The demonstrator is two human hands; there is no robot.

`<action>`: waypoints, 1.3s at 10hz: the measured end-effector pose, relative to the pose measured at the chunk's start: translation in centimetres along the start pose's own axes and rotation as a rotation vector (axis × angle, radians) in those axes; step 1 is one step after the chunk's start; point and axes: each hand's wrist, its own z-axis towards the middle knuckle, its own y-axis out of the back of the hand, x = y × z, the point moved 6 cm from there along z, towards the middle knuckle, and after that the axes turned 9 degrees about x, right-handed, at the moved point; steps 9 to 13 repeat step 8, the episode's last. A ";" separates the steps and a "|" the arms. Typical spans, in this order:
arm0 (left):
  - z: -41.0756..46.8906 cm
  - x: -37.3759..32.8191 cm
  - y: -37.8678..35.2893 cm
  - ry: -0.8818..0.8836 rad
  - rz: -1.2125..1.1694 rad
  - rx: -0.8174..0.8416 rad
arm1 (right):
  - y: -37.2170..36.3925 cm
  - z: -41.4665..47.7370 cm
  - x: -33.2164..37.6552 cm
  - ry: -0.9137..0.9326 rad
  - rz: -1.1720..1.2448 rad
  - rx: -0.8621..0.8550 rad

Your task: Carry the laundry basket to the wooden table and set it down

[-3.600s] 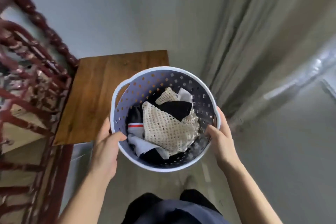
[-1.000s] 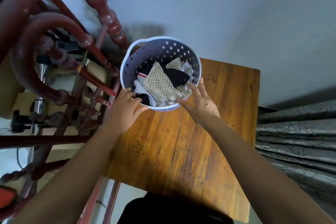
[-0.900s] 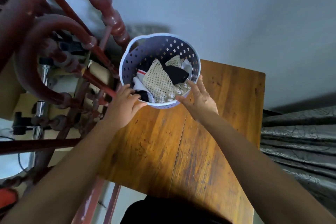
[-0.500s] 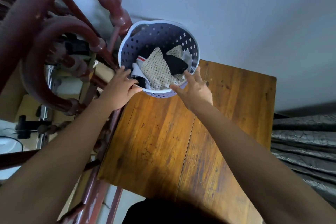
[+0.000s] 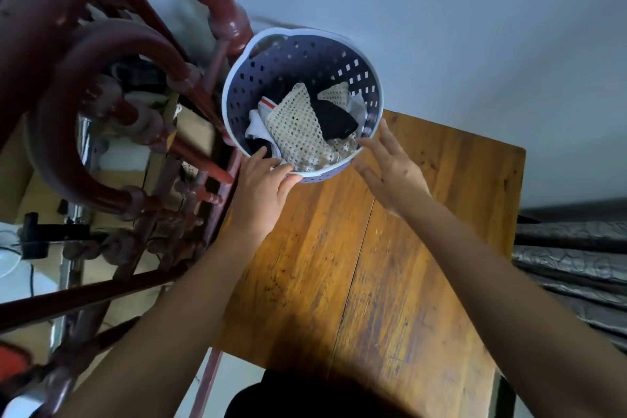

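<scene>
The basket sits at the table's far-left corner; left hand grips its near rim, right hand spread alongside.

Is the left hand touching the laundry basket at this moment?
Touching. In the head view, the left hand lies on the near rim of the laundry basket, its fingers curled over the edge.
</scene>
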 end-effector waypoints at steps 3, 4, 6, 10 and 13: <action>0.4 1.7 0.5 -0.085 0.009 -0.084 | 0.4 -0.4 1.3 -0.108 0.065 0.019; 0.3 1.9 0.3 -0.067 -0.018 -0.071 | 0.3 -0.4 1.4 -0.118 0.043 0.031; -0.5 1.0 -0.5 0.048 0.017 0.081 | -1.3 -1.1 1.7 -0.136 0.126 0.125; -3.1 -1.5 2.1 0.155 -0.281 0.028 | -1.6 -5.3 1.3 -0.122 0.222 0.077; -3.1 -1.5 2.1 0.155 -0.281 0.028 | -1.6 -5.3 1.3 -0.122 0.222 0.077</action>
